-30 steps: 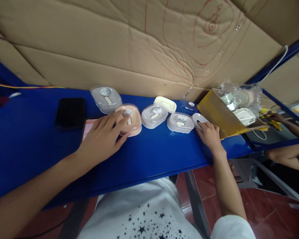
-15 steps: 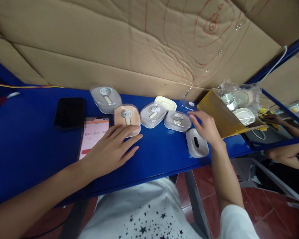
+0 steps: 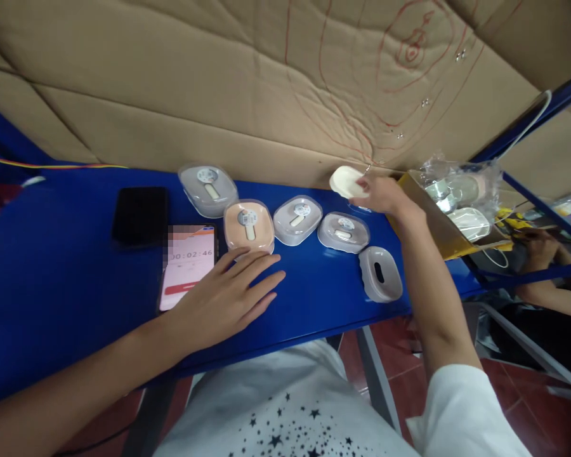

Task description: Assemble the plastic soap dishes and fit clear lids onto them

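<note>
My right hand (image 3: 379,193) is closed on the edge of a cream oval dish (image 3: 346,182), held above the back of the blue table near the cardboard wall. A clear lid (image 3: 360,208) lies partly hidden beneath that hand. With fingers spread, my left hand (image 3: 240,289) rests by the near edge of a peach soap box (image 3: 249,219) under a clear cover. Grey soap boxes with clear lids and round stickers stand around it: one (image 3: 209,190) at the back left, one (image 3: 295,221) in the middle, another (image 3: 343,232) to its right. A grey box part (image 3: 381,276) with a dark slot sits uncovered at the right.
A phone (image 3: 189,270) showing a timer lies left of my left hand, with a black tablet-like object (image 3: 140,216) beyond it. An open cardboard box (image 3: 426,222) holding plastic-wrapped parts stands at the right. Another person's hands (image 3: 540,251) show past the blue frame.
My right hand has moved back from above the grey boxes and taken hold of the cream dish, lifting it off the table and shifting it right. My left hand stays almost still.
</note>
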A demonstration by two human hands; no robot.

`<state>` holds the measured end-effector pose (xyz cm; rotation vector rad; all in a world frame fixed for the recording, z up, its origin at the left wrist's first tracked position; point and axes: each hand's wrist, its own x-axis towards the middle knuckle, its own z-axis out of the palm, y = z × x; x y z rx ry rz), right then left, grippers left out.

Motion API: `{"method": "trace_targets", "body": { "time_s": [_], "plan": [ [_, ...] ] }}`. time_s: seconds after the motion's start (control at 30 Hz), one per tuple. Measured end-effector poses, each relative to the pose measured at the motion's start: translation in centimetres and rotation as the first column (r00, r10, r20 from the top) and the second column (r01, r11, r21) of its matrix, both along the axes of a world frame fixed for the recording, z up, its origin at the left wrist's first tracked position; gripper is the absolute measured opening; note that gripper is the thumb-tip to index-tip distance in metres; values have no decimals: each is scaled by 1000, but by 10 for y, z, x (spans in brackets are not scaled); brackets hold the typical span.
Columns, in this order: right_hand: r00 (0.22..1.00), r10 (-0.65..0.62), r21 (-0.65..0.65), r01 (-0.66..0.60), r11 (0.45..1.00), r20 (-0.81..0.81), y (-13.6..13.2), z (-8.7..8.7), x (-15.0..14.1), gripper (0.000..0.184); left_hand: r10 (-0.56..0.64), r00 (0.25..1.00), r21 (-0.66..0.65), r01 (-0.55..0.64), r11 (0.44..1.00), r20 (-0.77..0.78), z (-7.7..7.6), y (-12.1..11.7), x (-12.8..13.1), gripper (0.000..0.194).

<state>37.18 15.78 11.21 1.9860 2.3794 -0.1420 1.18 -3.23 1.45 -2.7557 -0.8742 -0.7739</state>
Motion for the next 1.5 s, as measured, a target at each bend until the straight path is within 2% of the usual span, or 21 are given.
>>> {"method": "trace_targets", "body": {
  "time_s": [0.03,0.07,0.1,0.13,0.23,0.27,0.37,0.47,0.53,0.57,0.63,0.7,0.77,0.8,0.87,0.97,1.03,1.1,1.33,1.5],
  "plan": [
    [1000,-15,70,14,997,13,-18,7,7,61,-15,1000,-5,15,1000,13,1,-2,1,29],
    [1000,5,199,-8,980,15,-41,12,11,62,-36,999,-7,37,999,23,3,-4,1,30],
    [997,77,296,-75,952,5,-66,14,11,61,-62,998,-11,62,998,24,4,-6,2,33],
    [984,177,334,-164,928,-10,-94,11,9,60,-88,996,-21,89,996,21,5,-8,3,37],
    [892,444,248,-413,877,-87,-174,-15,-14,60,-169,986,-101,169,980,9,5,-16,5,49],
    [862,488,194,-459,867,-139,-195,-28,-24,60,-192,981,-136,191,972,8,3,-19,6,52],
    [783,563,87,-562,823,-266,-226,-60,-46,59,-219,975,-201,211,957,-22,-3,-23,9,44],
    [773,580,136,-565,814,-256,-230,-74,-50,59,-204,974,-231,178,957,-94,-8,-22,10,22],
    [839,513,239,-468,851,-184,-232,-80,-42,62,-207,968,-250,166,954,-144,-9,-18,9,11],
    [895,424,305,-369,878,-137,-234,-84,-35,64,-211,963,-255,164,953,-167,-8,-16,8,7],
    [988,143,431,-106,896,-53,-240,-95,-18,69,-208,957,-250,156,956,-200,-8,-13,6,8],
    [993,-119,495,103,863,2,-247,-108,0,66,-189,962,-237,140,961,-198,-9,-11,4,12],
    [978,-205,481,169,860,24,-255,-117,14,57,-155,977,-220,121,968,-147,-12,-10,3,12],
    [983,-186,466,158,871,13,-259,-117,17,51,-137,984,-213,111,971,-113,-14,-9,3,16],
    [997,-65,442,78,894,-46,-268,-112,16,41,-104,993,-215,89,973,-58,-17,-9,3,39],
    [964,229,345,-171,923,-136,-276,-95,-6,36,-53,998,-276,43,960,-27,-20,-8,2,66],
    [904,389,284,-331,900,-180,-275,-86,-26,38,-35,999,-331,27,943,-18,-20,-8,2,73],
    [857,475,276,-416,866,-200,-270,-84,-43,39,-41,999,-356,35,934,-8,-21,-8,1,77],
    [820,555,302,-498,813,-140,-251,-95,-70,38,-98,995,-361,94,928,7,-31,-6,-3,80],
    [830,557,426,-490,761,-41,-259,-116,-73,37,-101,995,-257,95,962,-10,-29,-6,0,64]
  ]
}}
